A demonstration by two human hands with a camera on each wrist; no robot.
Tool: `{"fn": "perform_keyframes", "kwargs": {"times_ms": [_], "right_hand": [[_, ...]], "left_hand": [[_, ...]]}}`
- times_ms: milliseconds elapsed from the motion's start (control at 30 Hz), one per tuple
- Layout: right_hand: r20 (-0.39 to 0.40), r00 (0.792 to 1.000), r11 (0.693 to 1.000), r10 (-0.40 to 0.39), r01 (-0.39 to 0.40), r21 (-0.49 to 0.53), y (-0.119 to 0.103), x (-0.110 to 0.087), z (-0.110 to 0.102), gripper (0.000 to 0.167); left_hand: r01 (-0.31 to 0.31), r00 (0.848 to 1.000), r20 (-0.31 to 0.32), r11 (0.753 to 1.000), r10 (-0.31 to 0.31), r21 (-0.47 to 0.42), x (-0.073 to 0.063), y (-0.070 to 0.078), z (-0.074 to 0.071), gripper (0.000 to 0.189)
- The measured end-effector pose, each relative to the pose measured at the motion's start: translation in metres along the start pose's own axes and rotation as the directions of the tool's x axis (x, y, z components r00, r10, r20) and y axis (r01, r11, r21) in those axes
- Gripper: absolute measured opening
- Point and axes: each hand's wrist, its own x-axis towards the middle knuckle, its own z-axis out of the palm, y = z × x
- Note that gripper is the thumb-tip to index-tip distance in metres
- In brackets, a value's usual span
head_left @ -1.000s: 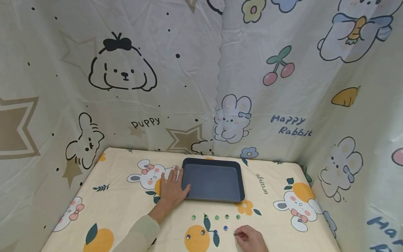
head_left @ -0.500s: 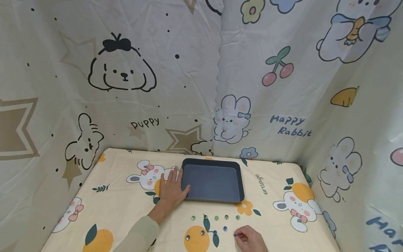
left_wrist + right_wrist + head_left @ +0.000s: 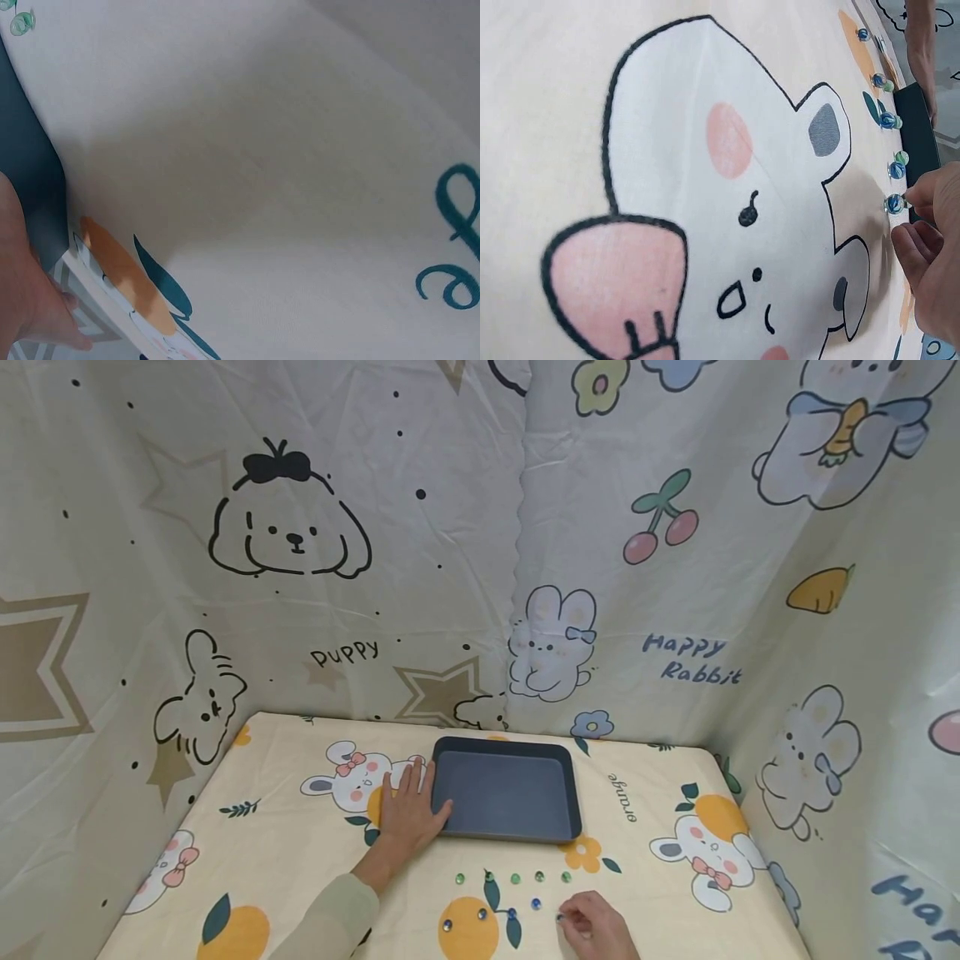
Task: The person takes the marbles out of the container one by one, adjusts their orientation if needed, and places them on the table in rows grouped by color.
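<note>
My left hand (image 3: 411, 810) lies with fingers spread along the left side of a dark grey baking tray (image 3: 506, 793), its thumb at the rim. The left wrist view shows part of that hand (image 3: 30, 277) against the tray's dark side (image 3: 30, 161). Lower right in the head view, my right hand (image 3: 600, 928) pinches a blue marble (image 3: 560, 917) down at the cloth. That swirled glass marble (image 3: 894, 204) is clearer in the right wrist view, at the fingertips. It is at the right end of a slanting row of blue marbles (image 3: 512, 913).
A row of several green marbles (image 3: 515, 878) lies between the tray and the blue ones. The table wears a cream cloth (image 3: 300, 835) printed with rabbits and oranges. Patterned curtains (image 3: 420, 568) hang behind and at both sides.
Almost nothing differs. The right fingers shift very slightly around the blue marble, while the left hand, the tray and the other marbles keep their places.
</note>
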Motion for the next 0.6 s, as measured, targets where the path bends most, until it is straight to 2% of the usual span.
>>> {"fn": "perform_keyframes", "kwargs": {"times_ms": [300,467,600], "right_hand": [[-0.099,0.994,0.999,0.035,-0.036,-0.005,-0.005,0.004,-0.008,0.005],[-0.138,0.990,0.997,0.034,-0.044,-0.068,-0.007,0.015,-0.018,0.025],[-0.153,0.986,0.982,-0.060,0.031,-0.187,-0.006,0.028,-0.030,0.045]], "left_hand": [[0.004,1.000,0.009,1.000,-0.004,0.009,0.003,-0.001,0.000,0.083],[0.006,1.000,0.017,1.000,-0.006,-0.015,0.004,-0.003,-0.001,0.082],[0.019,0.999,0.028,0.997,-0.016,-0.079,0.006,-0.005,-0.004,0.078]]}}
